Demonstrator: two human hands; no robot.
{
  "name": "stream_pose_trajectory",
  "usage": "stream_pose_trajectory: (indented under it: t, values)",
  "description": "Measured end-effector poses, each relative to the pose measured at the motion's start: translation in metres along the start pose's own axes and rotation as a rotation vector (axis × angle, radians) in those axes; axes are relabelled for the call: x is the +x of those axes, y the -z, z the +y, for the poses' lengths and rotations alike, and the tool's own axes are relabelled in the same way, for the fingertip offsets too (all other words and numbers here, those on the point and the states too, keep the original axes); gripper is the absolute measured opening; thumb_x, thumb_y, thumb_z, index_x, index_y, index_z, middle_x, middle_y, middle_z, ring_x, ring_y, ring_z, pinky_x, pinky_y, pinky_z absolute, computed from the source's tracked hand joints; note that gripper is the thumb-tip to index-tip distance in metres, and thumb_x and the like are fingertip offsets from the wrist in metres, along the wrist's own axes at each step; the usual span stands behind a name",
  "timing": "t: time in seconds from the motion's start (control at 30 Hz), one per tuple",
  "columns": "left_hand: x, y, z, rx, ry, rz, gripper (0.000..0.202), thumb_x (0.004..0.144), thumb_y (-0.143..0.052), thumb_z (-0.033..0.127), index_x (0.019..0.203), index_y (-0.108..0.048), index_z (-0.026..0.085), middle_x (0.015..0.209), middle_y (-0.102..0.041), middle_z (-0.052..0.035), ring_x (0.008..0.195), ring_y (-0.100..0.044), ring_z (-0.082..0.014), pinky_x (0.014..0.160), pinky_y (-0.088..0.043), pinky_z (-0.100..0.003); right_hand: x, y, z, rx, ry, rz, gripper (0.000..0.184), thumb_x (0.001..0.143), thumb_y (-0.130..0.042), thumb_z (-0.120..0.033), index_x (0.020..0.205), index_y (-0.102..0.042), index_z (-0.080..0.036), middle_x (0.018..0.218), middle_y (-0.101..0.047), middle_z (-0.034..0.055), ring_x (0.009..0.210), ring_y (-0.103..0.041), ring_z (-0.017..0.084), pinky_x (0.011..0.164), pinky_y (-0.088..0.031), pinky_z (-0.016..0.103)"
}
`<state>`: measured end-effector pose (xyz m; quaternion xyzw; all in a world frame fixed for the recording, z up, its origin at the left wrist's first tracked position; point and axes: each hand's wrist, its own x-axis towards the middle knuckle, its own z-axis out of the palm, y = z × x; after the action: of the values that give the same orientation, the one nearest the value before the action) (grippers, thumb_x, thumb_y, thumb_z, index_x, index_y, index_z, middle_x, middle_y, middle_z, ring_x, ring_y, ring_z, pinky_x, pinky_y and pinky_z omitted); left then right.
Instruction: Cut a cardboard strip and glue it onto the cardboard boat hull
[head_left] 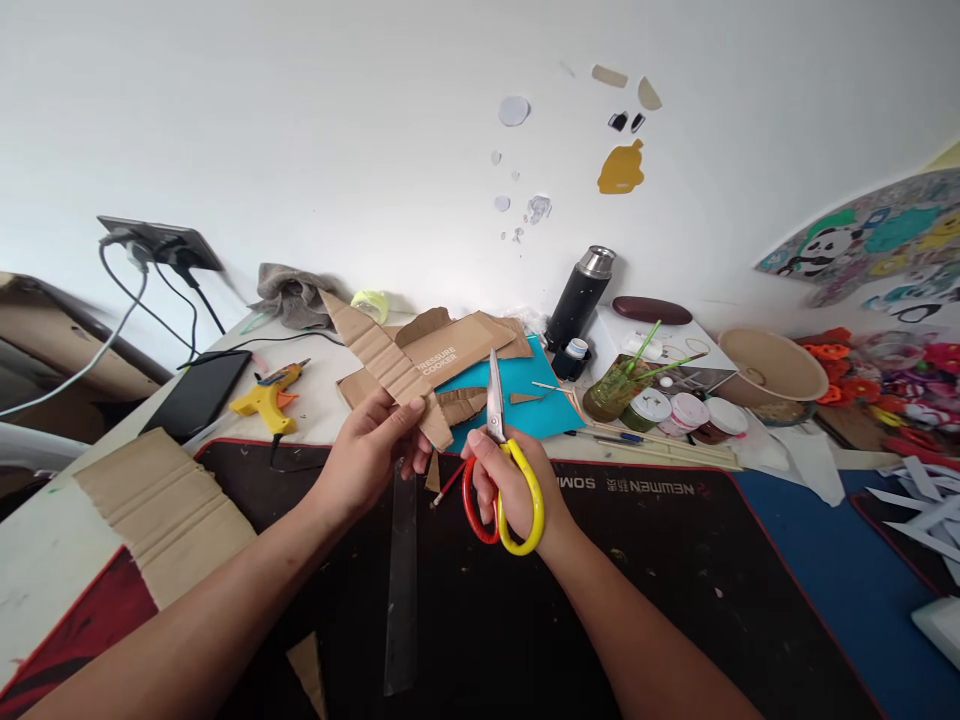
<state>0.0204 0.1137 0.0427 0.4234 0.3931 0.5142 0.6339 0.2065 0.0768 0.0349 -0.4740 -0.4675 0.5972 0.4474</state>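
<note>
Pinched between the thumb and fingers of my left hand (375, 440) is a long, pointed piece of cardboard (382, 358), tilted up to the left. My right hand (517, 485) grips a pair of scissors (495, 400) with one red and one yellow handle loop. Its blades point upward and look closed together, a little right of the cardboard's lower end. Below both hands, a clear ruler (403, 580) lies on the black mat (600, 610). A pencil (448, 484) lies partly hidden between the hands.
Cardboard pieces (469, 345) and a blue sheet (540, 410) lie behind my hands. A yellow glue gun (270, 400) with a cord stands left. To the right are a black thermos (581, 295), a brush jar (611, 388), paint jars (686, 412) and a bowl (772, 365).
</note>
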Motion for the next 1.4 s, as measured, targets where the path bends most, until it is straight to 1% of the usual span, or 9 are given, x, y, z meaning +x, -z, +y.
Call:
stream_pose_trajectory:
  t: [0.13,0.23,0.5,0.67,0.8,1.0,1.13,1.27,1.4]
  values:
    - [-0.001,0.001,0.000,0.032,-0.025,-0.022,0.045,0.084,-0.092,0.054,0.088,-0.061,0.021,0.061,-0.072,0.0008,0.044,-0.064,-0.0142,0.039,-0.044,-0.020,-0.002,-0.002,0.002,-0.001,0.004,-0.058,0.057,0.093,-0.068,-0.078,0.094,-0.066,-0.021,0.044,-0.053,-0.0085,0.032,-0.048,0.012,0.037,-0.038,0.021]
    - [-0.001,-0.001,0.000,0.069,-0.036,-0.025,0.045,0.085,-0.090,0.055,0.090,-0.061,0.021,0.061,-0.072,0.0002,0.045,-0.065,-0.0154,0.040,-0.046,-0.021,-0.003,-0.002,0.003,0.007,0.008,-0.064,0.056,0.094,-0.069,-0.078,0.094,-0.063,-0.022,0.045,-0.053,-0.0087,0.033,-0.048,0.012,0.037,-0.037,0.021]
    - [-0.004,-0.004,-0.003,0.085,-0.001,-0.055,0.050,0.083,-0.092,0.059,0.091,-0.061,0.021,0.063,-0.074,-0.0010,0.048,-0.068,-0.0171,0.043,-0.048,-0.024,-0.001,-0.003,0.000,-0.034,-0.003,-0.053,0.047,0.092,-0.074,-0.068,0.089,-0.058,-0.024,0.043,-0.052,-0.0099,0.034,-0.046,0.012,0.038,-0.037,0.022]
    - [0.000,0.003,0.000,0.037,0.037,0.010,0.053,0.080,-0.092,0.062,0.084,-0.059,0.021,0.065,-0.074,-0.0031,0.050,-0.067,-0.0172,0.046,-0.048,-0.025,0.000,0.001,-0.003,-0.064,0.001,-0.028,0.044,0.092,-0.072,-0.066,0.091,-0.056,-0.024,0.044,-0.053,-0.0104,0.033,-0.047,0.012,0.039,-0.039,0.023]
    - [0.002,0.007,0.005,0.020,0.001,0.033,0.047,0.083,-0.090,0.057,0.087,-0.061,0.020,0.067,-0.073,-0.0018,0.049,-0.065,-0.0150,0.047,-0.046,-0.024,0.001,0.000,-0.002,-0.080,0.018,-0.019,0.042,0.093,-0.071,-0.064,0.090,-0.056,-0.025,0.043,-0.052,-0.0105,0.033,-0.049,0.012,0.040,-0.040,0.022]
    - [0.000,0.008,0.005,0.109,-0.084,-0.020,0.041,0.091,-0.085,0.057,0.099,-0.066,0.021,0.064,-0.071,-0.0001,0.053,-0.068,-0.0174,0.048,-0.048,-0.024,0.000,-0.006,0.004,-0.140,-0.004,0.029,0.042,0.093,-0.071,-0.064,0.088,-0.056,-0.025,0.039,-0.049,-0.0112,0.031,-0.046,0.013,0.039,-0.038,0.022]
    - [0.003,0.010,0.007,0.109,-0.093,0.025,0.042,0.086,-0.090,0.055,0.096,-0.070,0.020,0.066,-0.070,0.0008,0.054,-0.065,-0.0150,0.049,-0.049,-0.023,-0.003,-0.007,0.004,-0.116,0.011,-0.053,0.043,0.095,-0.070,-0.066,0.089,-0.057,-0.025,0.040,-0.049,-0.0112,0.032,-0.047,0.013,0.042,-0.040,0.023]
    - [0.011,0.017,0.016,0.046,-0.153,0.132,0.042,0.079,-0.095,0.051,0.092,-0.071,0.019,0.075,-0.069,0.0015,0.058,-0.065,-0.0132,0.051,-0.054,-0.023,-0.006,-0.006,0.003,-0.109,0.016,-0.165,0.048,0.099,-0.066,-0.070,0.096,-0.063,-0.022,0.043,-0.055,-0.0088,0.037,-0.052,0.014,0.048,-0.044,0.024]
    - [0.022,0.030,0.025,0.059,-0.216,0.200,0.042,0.081,-0.091,0.050,0.081,-0.062,0.020,0.063,-0.060,0.0040,0.051,-0.061,-0.0125,0.047,-0.048,-0.022,-0.008,-0.006,0.008,-0.148,-0.038,-0.261,0.058,0.097,-0.067,-0.079,0.097,-0.065,-0.021,0.053,-0.067,-0.0023,0.048,-0.062,0.016,0.056,-0.052,0.026]
